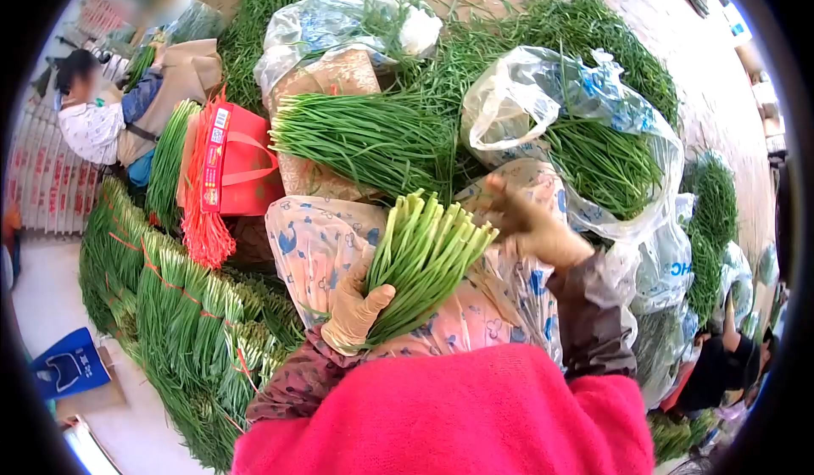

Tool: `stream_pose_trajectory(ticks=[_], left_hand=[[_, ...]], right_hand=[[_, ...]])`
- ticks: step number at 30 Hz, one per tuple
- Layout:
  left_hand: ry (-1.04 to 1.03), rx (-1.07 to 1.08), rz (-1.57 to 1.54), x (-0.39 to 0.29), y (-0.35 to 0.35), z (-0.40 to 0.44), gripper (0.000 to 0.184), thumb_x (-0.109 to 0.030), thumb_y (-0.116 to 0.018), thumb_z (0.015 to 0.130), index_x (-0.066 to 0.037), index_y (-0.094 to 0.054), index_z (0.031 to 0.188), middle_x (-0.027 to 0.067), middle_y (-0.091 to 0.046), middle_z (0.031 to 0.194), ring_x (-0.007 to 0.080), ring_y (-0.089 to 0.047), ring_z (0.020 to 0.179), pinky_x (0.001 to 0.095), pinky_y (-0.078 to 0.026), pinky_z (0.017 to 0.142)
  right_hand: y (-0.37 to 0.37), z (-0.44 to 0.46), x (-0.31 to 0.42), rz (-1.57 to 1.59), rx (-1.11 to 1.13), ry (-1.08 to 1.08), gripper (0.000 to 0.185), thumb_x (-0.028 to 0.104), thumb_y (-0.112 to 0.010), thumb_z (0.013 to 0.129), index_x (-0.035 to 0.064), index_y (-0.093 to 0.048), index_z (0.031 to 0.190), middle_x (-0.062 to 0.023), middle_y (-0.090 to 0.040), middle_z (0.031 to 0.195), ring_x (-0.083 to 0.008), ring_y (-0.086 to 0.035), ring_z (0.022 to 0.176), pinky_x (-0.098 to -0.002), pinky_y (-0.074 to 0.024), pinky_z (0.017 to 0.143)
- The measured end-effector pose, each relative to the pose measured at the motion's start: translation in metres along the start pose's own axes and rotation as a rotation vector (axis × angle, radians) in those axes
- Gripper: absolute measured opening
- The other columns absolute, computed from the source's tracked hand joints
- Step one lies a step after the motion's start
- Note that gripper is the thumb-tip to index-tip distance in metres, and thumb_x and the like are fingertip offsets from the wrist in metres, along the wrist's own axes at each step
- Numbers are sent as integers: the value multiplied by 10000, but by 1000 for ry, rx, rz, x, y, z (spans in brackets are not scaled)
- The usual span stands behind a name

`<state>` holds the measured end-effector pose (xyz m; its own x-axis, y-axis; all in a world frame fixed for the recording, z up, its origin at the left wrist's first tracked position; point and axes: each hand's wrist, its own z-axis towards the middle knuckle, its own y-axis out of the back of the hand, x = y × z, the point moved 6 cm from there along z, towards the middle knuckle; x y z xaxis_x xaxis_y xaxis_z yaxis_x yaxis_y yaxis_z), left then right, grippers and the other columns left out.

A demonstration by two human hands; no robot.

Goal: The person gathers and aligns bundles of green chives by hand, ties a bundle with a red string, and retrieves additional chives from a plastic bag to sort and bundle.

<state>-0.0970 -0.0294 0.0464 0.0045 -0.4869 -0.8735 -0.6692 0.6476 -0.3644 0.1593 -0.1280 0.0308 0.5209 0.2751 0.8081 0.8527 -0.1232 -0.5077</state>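
Clock directions from the bunch in our left hand, 12 = top of view.

Left hand point(356, 312): gloved, wrapped round the green bunch point(428, 263) at its lower left. Thumb lies across the near side; other fingers mostly hidden behind the stalks, so we can't tell their exact spacing. Bunch sits over our lap, tilted, pale cut ends up toward 1, leafy part down toward 7.

Right hand point(543, 231): at 2, just beside the cut ends, motion-blurred. Fingers extended, at least one raised apart from the rest; we see nothing pinched. Can't tell if any fingertip touches the stalks.

Under both hands: printed plastic cover point(326, 233), pinkish with blue figures.

At 11, near: loose stack of long greens point(365, 140) lying on a pale patterned board point(297, 178). Farther at 11: clear plastic bag point(297, 30). At 10: red bag point(254, 136) with a hank of red ties point(208, 242) hanging down beside it. At 9 to 8: banded bundles point(182, 305) packed together, red ties round them. At 2: open plastic bag point(509, 93), greens inside. Blue bag point(72, 365) at 8, well apart.

Other people: one point(93, 131) at 10, one point(721, 369) at 4, both well apart from our hands.
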Motion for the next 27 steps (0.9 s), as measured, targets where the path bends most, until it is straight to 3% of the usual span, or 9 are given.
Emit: stream_pose_trajectory(ticks=[2,7,10,14,16,18,21,24,27], left_hand=[[-37,13,24,-7,-7,3,552,-262,-679,897,8,-485,1337,66,-611,1202,154,-565,1074,298,-455,925],[-49,265,610,-20,-28,17,584,-452,-466,981,-3,-461,1354,175,-646,1117,268,-622,1032,335,-458,897],[43,377,678,-19,-28,23,560,-441,-421,995,3,-476,1332,183,-627,1123,267,-594,1067,335,-447,909],[-53,375,570,-17,-37,28,530,-418,-431,995,11,-498,1298,160,-637,1107,226,-600,1030,326,-452,901],[-21,323,452,-11,-27,35,524,-413,-484,979,13,-508,1283,125,-650,1080,183,-594,1013,309,-454,891],[10,271,512,-2,-4,41,501,-380,-500,975,15,-507,1284,126,-650,1070,179,-593,1004,303,-455,888],[186,153,468,26,43,46,483,-336,-540,953,13,-512,1285,149,-660,1052,200,-611,1010,303,-465,875],[179,307,876,30,72,43,573,-349,-598,908,-11,-453,1347,194,-656,1123,255,-631,1055,329,-481,869],[216,184,1457,-58,69,45,665,-359,-658,864,-44,-403,1391,195,-663,1111,246,-630,1058,320,-480,881]], right_hand=[[-36,1,-1,-34,78,99,1224,255,-898,615,120,-89,1523,-167,-322,1464,-244,-436,1284,-385,-437,1006],[-95,21,21,339,60,289,1111,287,-874,669,120,-171,1513,-143,-449,1374,-245,-450,1276,-392,-393,1055],[-99,31,24,334,16,259,769,56,-832,695,47,-441,1357,-106,-600,1169,-232,-593,1080,-362,-485,936],[-97,32,41,366,-213,298,559,-111,-695,703,16,-496,1210,-108,-648,923,-286,-659,879,-442,-547,814],[-90,40,93,95,-176,437,292,38,-699,741,64,-559,996,-112,-645,831,-269,-661,786,-467,-559,787],[-88,31,159,-108,-251,701,273,137,-670,801,93,-546,1040,-58,-602,856,-220,-624,771,-431,-563,774],[-93,7,247,9,121,975,280,69,-620,857,153,-539,1112,-32,-588,982,-236,-570,961,-451,-485,951],[-108,-4,295,-347,8,1005,337,7,-586,876,124,-576,1193,-53,-639,1083,-258,-594,1089,-436,-497,953],[-128,37,312,-1109,-316,1040,255,31,-687,821,83,-651,1068,-52,-670,982,-192,-647,940,-332,-544,870]])
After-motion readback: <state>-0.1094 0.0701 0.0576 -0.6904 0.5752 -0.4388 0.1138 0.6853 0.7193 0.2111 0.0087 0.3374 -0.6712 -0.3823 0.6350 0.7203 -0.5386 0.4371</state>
